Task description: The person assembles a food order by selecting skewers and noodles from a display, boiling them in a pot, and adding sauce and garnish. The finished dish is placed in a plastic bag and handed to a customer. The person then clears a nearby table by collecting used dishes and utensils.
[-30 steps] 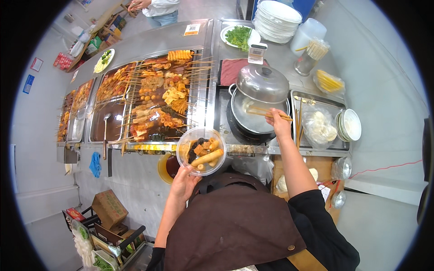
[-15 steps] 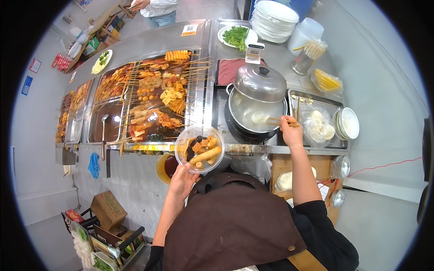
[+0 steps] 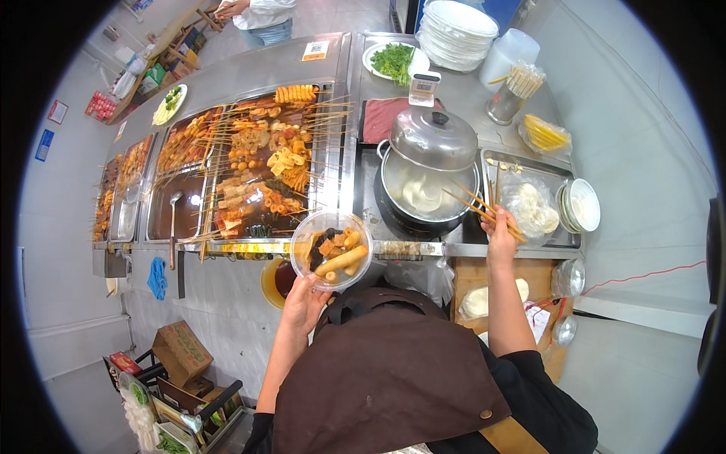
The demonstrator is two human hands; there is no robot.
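One hand (image 3: pixel 304 303) cups a bowl (image 3: pixel 367 262), another (image 3: pixel 500 240) clasps chopsticks (image 3: pixel 473 206).

Through the head camera I see a stack of white dishes (image 3: pixel 457 36) beside leafy green herbs (image 3: pixel 394 62) on a white plate (image 3: pixel 367 60). At left I pick out a blue cloth (image 3: pixel 157 278) and, lower, a cardboard box (image 3: pixel 181 352). Beyond the steel counter (image 3: pixel 265 64) I spot a person (image 3: pixel 265 15).

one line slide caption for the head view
Left hand holds a clear bowl of food; right hand holds chopsticks, tips over a partly lidded pot.
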